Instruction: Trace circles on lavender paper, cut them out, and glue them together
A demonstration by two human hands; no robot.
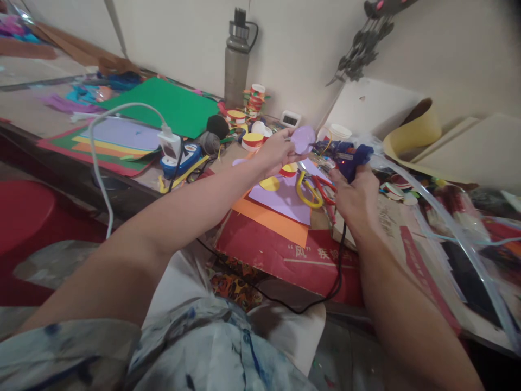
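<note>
My left hand (280, 147) pinches a round purple disc (303, 139), raised above the papers. In my right hand (359, 193) is a dark blue hot glue gun (349, 157) with a small red light. Its nozzle points left at the disc and looks close to it; whether they touch I cannot tell. Beneath my hands lie purple sheets (280, 202), an orange sheet (280, 222) and a yellow paper circle (269, 184). Scissors with yellow handles (308, 191) and scissors with red handles (324, 190) rest between my hands.
A grey bottle (236, 65) stands against the wall. Left of me are a green sheet (163, 106) and a blue power strip (181, 160) with a white plug and cable. The glue gun's black cord (341, 266) hangs over the red cardboard (252, 247). A red stool (28, 217) stands left.
</note>
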